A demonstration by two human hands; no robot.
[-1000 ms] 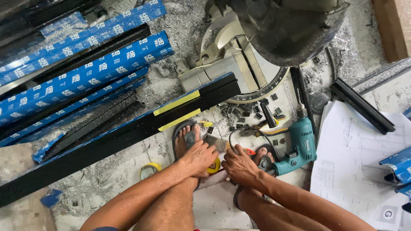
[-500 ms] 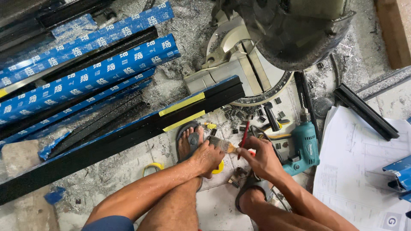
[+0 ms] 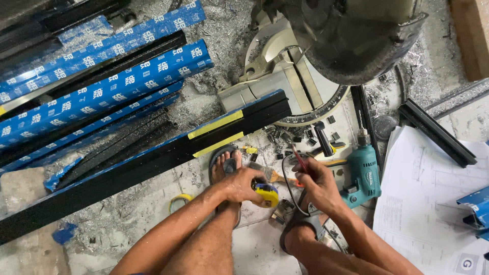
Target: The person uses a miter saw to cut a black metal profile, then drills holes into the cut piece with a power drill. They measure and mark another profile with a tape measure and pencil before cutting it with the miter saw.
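I see the left hand (image 3: 239, 184) closed around a yellow tape measure (image 3: 268, 194), just above the sandalled left foot (image 3: 224, 165). The right hand (image 3: 317, 186) pinches a red pencil (image 3: 299, 159) between fingertips. A teal drill (image 3: 363, 170) lies just right of it, paper drawings (image 3: 433, 198) beyond. A long black profile (image 3: 153, 160) bars the way ahead; the mitre saw base (image 3: 285, 84) stands behind it. Open floor remains at lower left.

Drill (image 3: 362, 170) crowds right; scraps (image 3: 305, 136) ahead

left hand (image 3: 239, 184) now holds a yellow tape measure (image 3: 267, 194) — right hand (image 3: 316, 186) lifted a red pencil (image 3: 299, 158).
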